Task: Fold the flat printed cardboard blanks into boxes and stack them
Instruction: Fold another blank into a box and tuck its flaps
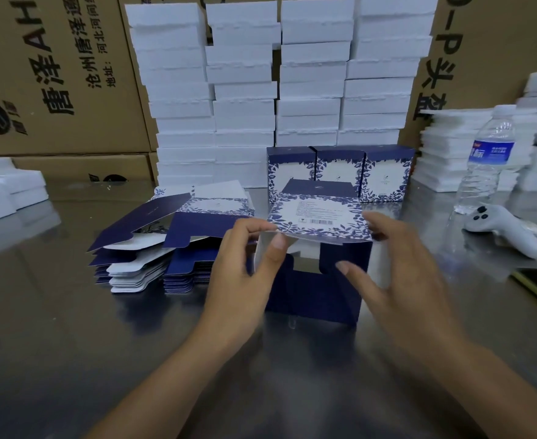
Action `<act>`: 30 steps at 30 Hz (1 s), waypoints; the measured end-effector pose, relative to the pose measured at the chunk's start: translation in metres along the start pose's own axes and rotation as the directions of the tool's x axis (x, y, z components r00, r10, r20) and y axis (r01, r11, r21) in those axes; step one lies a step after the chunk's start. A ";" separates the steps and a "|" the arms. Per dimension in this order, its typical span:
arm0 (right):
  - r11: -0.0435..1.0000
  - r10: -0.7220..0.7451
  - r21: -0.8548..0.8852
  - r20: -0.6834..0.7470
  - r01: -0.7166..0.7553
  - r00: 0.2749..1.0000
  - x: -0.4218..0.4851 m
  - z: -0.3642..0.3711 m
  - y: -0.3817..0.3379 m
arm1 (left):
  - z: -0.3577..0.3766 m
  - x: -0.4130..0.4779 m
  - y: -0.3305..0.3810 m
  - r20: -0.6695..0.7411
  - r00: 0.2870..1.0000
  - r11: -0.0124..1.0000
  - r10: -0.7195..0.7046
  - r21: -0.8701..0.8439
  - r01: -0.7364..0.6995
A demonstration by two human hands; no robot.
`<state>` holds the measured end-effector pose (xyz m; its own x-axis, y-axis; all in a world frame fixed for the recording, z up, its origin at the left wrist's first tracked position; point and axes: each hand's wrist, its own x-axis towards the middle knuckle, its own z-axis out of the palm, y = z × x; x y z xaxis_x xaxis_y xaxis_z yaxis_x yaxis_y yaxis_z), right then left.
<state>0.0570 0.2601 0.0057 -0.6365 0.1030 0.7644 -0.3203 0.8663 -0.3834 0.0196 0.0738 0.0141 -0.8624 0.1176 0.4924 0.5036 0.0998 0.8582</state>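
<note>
The stack of flat blanks [153,248] lay on the tabletop [71,327] at the left, with the uppermost sheets fanned and partly lifted. The sheets appeared thin and light. The loose top sheets would probably slide under a sideways push.

The left hand [245,267] was just right of the stack. Its grip was closed as a pinch, thumb against fingers, on the left edge of the half-formed box [318,289]. The box stood on the tabletop between the two hands. Its dark blue walls were raised, its near face was still open, and its floral printed panel [318,217] was tilted up over the top.

Handling assessment: the board was judged stiff along its panels and weak at the creases. It should therefore be held at the edges and corners beside a fold line, with light pressure. Pressing on the middle of a panel could dent it.

The right hand [400,264] was at the right wall of the box with its grip apart and its fingers spread and straight. Motion blur prevented confirmation of contact.

Three finished boxes [340,172] stood in a row behind the work. A water bottle [489,160] and a white controller [511,231] were further right.
</note>
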 end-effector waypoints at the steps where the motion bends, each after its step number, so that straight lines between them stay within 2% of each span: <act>1: 0.999 -0.036 0.024 -0.048 0.037 0.998 0.000 0.001 -0.001 | 0.000 0.000 -0.001 0.029 1.000 1.000 -0.001 0.007 0.001; 4: 0.993 -0.060 0.088 -0.150 0.074 0.987 0.002 0.002 -0.001 | -0.001 -0.002 -0.002 0.137 0.991 1.000 -0.007 0.018 0.005; 7: 0.990 -0.066 0.111 -0.209 0.090 0.976 0.005 0.001 0.002 | -0.001 0.001 -0.006 0.246 0.969 0.999 0.013 -0.045 -0.002; 11: 0.986 -0.004 0.161 -0.240 0.043 0.971 0.008 -0.004 0.005 | 0.003 0.009 -0.011 0.226 0.972 0.988 -0.068 -0.121 0.097; 12: 0.983 0.012 0.179 -0.246 0.033 0.969 0.008 -0.005 0.004 | 0.002 0.008 -0.013 0.237 0.970 0.989 -0.049 -0.122 0.080; 14: 0.970 0.035 0.242 -0.250 0.027 0.968 0.008 -0.007 0.002 | 0.001 0.003 -0.018 0.267 0.964 0.998 0.012 -0.055 0.003; 16: 0.956 0.034 0.291 -0.250 0.042 0.968 0.008 -0.008 0.000 | -0.001 0.000 -0.022 0.249 0.968 1.000 0.004 0.019 -0.009; 21: 0.924 -0.028 0.363 -0.259 0.124 0.965 0.007 -0.005 -0.002 | 0.001 0.002 -0.024 0.105 0.993 0.974 0.050 0.216 -0.072; 26: 0.910 -0.060 0.378 -0.284 0.169 0.957 0.008 -0.003 0.000 | -0.002 -0.001 -0.021 0.143 0.977 0.833 0.157 0.512 -0.209; 30: 0.910 -0.049 0.383 -0.283 0.159 0.958 0.007 -0.005 0.000 | -0.002 -0.004 -0.015 0.129 0.960 0.755 0.250 0.594 -0.277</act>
<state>0.0557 0.2632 0.0140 -0.3956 0.1948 0.8975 -0.6616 0.6174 -0.4256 0.0154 0.0701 -0.0002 -0.6951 0.2656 0.6680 0.6496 0.6301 0.4254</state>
